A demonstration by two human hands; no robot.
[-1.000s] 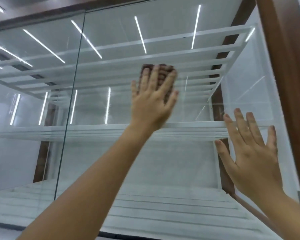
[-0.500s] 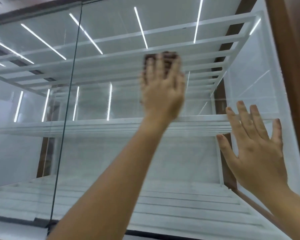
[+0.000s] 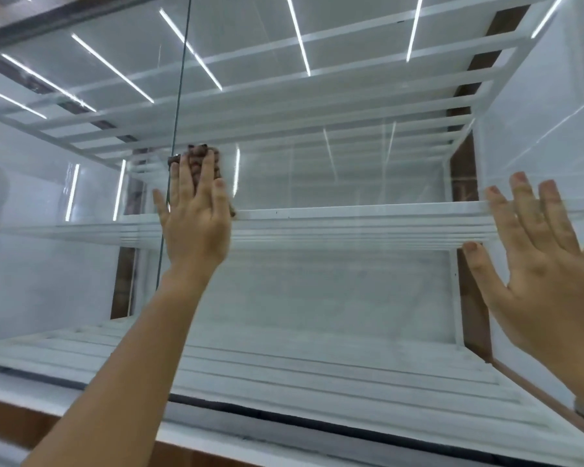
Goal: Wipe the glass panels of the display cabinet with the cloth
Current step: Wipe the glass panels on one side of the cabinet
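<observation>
Glass [image 3: 334, 183] is being wiped mid-task: left hand [image 3: 196, 217] is pressing cloth [image 3: 204, 163] with straight fingers, right hand [image 3: 536, 264] is resting flat, much panel seemingly remaining.

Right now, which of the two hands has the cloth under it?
The left hand. Its straight fingers press the brown cloth against the glass beside the panel seam. The right hand lies flat with nothing under it.

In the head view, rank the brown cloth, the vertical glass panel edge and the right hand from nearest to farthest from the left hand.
1. Brown cloth: pressed under the left hand's fingers.
2. Vertical glass panel edge: passes behind that hand's left side.
3. Right hand: far right, flat against the glass.
</observation>
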